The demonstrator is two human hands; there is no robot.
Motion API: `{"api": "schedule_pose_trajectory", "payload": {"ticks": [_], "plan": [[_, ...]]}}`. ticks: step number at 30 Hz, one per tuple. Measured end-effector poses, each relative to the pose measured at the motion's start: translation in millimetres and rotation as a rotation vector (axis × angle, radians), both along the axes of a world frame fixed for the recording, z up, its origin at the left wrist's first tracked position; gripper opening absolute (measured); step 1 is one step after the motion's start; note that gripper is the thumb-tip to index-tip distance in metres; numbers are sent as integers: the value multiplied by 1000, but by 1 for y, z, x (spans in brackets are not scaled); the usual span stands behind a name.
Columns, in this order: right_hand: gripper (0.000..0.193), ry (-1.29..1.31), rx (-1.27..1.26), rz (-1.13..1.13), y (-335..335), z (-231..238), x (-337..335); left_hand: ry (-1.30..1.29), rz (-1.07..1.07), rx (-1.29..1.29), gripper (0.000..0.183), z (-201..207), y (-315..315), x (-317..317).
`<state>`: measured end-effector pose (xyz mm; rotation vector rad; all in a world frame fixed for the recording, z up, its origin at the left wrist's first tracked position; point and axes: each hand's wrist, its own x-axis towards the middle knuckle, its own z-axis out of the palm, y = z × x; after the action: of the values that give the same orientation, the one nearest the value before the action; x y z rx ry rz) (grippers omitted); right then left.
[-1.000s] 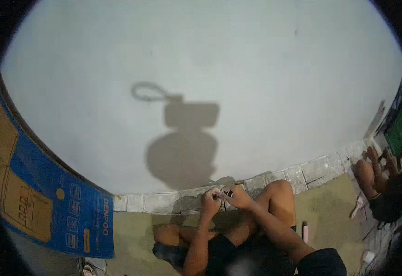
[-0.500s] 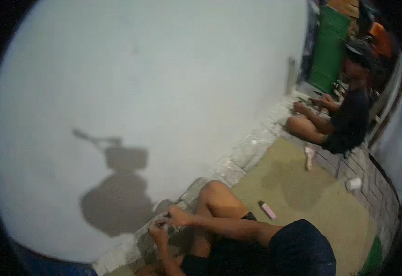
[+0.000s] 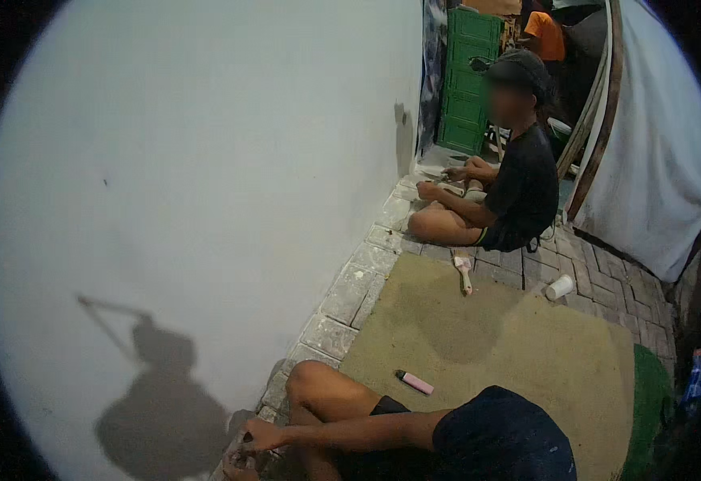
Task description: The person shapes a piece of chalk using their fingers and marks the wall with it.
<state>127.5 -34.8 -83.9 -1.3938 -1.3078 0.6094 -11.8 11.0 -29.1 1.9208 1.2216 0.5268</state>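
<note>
Low at the left, by the base of the white wall, my right hand is closed, its fingers bent towards my left hand. My left hand lies just below it, partly cut off by the lower edge, with its fingers curled. Between the two hands is something small, greyish and dark, too blurred to name. My bent bare knee rises beside them. Nearest to my right arm on the tan mat lies a slim pink object with a black end.
A paintbrush lies at the mat's far edge. Beyond it a white cup lies tipped on the paving. Another person in dark clothes sits by the wall, hands low in front. Behind stand a green cabinet and a hanging white sheet.
My view has swung to the right, so the wall, mat and other person appear further left. My hands sit lower in the picture, still close together.
</note>
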Motion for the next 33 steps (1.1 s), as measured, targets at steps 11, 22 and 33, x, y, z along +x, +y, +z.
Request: {"api": "schedule_pose_trajectory", "payload": {"ticks": [11,22,33], "plan": [[33,147,-196,309,-8,32,8,143,-45,-2,32,2,16,-15],[33,-245,-124,458,-3,38,3,257,-96,-12,33,-4,27,-43],[47,-303,-301,395,-4,49,5,101,-191,-186,32,21,13,-46]]}}
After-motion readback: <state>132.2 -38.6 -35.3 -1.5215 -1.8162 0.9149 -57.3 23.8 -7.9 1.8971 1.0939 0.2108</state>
